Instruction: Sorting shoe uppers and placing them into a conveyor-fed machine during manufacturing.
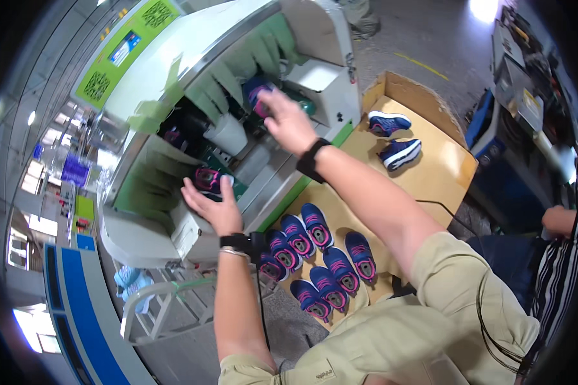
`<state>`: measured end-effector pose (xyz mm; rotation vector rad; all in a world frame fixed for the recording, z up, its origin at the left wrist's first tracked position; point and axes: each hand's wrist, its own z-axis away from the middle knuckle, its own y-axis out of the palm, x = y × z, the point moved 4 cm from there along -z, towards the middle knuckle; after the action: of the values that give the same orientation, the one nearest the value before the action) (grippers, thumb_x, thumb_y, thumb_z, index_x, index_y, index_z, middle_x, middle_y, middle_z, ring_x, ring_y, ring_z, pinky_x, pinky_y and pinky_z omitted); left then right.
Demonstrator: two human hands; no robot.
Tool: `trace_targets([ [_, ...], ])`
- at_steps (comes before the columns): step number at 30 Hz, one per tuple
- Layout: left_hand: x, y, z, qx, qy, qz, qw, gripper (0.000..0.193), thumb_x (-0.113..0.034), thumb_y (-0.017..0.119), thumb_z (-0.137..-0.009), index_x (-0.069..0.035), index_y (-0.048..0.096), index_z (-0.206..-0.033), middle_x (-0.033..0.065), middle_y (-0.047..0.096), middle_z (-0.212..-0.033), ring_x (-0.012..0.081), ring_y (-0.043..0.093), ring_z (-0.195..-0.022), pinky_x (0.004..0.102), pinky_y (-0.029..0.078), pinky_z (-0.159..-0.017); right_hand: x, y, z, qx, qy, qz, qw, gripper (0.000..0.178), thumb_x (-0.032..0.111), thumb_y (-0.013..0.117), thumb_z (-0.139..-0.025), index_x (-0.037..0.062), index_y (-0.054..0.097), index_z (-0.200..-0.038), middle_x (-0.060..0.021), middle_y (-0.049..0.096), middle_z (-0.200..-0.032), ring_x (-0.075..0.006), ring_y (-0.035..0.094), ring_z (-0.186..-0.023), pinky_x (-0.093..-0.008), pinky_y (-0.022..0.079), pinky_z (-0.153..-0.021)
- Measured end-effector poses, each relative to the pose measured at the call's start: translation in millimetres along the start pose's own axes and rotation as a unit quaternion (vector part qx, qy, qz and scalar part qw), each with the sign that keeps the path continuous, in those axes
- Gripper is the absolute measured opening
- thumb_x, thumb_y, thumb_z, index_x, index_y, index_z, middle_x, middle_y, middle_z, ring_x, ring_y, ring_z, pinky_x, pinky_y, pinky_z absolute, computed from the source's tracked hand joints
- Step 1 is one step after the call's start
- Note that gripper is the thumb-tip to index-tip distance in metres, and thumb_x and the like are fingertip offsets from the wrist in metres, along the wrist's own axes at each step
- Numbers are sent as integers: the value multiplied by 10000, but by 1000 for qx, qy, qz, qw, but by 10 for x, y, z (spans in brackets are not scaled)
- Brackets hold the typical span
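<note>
Both my hands reach into the openings of a white machine with green strip curtains (221, 80). My left hand (215, 208) has its thumb and fingers spread around the near end of a dark sneaker with pink trim (207, 178). Farther right, my right hand (290, 123) is slightly blurred, its thumb apart from its fingers. Its fingertips lie at a navy and pink sneaker (255, 90) below the curtain. Whether the fingertips press on either shoe is hard to make out. Dark wristbands circle both wrists.
On the tan tabletop (327, 196), several navy sneakers with pink laces (335, 269) stand in rows near me. Two white-soled sneakers (399, 154) lie farther right by a cardboard edge (424, 102). A person's hand (559, 220) shows at the right. A metal frame (164, 301) stands lower left.
</note>
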<state>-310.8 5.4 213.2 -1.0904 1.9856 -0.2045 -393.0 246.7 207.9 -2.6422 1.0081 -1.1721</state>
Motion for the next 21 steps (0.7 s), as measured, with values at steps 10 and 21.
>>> trace_targets([
  [10, 870, -78, -437, 136, -64, 75, 986, 604, -212, 628, -947, 63, 394, -1431, 233, 531, -1362, 308, 527, -1245, 351, 376, -1070, -780, -406, 1444, 184, 193, 63, 962, 448, 124, 591, -833, 133, 609, -1281, -181, 508, -1364, -380, 440, -1291, -502, 351, -1088],
  [21, 202, -451, 1391, 238, -129, 99, 958, 565, -88, 625, -916, -70, 434, -1447, 143, 92, -1615, 310, 407, -1344, 423, 411, -1035, -1447, -1953, 2599, -109, 291, 188, 932, 766, 425, 727, -841, 95, 374, -1435, -218, 356, -1481, -390, 290, -1419, -497, 260, -1157],
])
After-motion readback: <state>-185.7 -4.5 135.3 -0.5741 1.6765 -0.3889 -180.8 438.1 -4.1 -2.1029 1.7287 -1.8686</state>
